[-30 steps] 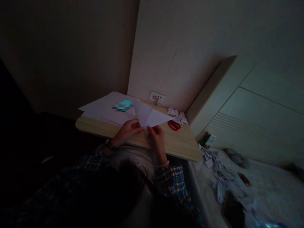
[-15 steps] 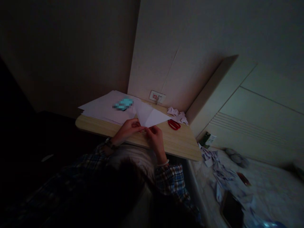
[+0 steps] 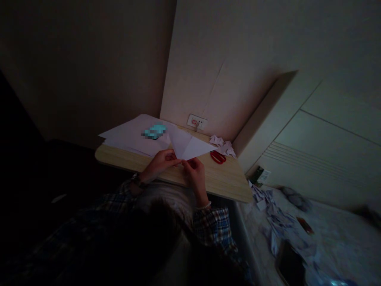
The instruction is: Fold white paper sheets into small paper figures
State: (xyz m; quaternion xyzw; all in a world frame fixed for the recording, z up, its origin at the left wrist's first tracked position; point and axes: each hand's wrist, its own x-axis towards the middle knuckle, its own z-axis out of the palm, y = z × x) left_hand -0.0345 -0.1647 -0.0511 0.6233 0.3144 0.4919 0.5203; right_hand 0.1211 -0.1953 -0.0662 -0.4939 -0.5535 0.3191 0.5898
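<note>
A white sheet of paper (image 3: 195, 147), with a crease or fold line running through it, is held up over the near edge of the wooden table (image 3: 226, 180). Its lower corner is pinched between the fingertips of my left hand (image 3: 162, 161) and my right hand (image 3: 194, 171). Both hands are closed, thumbs close together at that corner. Behind my left hand lies a stack of white paper (image 3: 127, 137) with a lit, pixelated phone (image 3: 155, 131) on top. Red-handled scissors (image 3: 218, 157) rest to the right of the held sheet, their blades hidden.
Small folded paper pieces (image 3: 228, 148) sit at the table's back right corner, below a wall socket (image 3: 197, 121) with a plug in it. To the right, a bed (image 3: 336, 226) carries many folded papers (image 3: 275, 212), a dark flat device (image 3: 291, 264) and a grey soft item (image 3: 295, 198).
The held sheet's right tip has shifted slightly to the right. Both hands keep their pinch at nearly the same spot.
</note>
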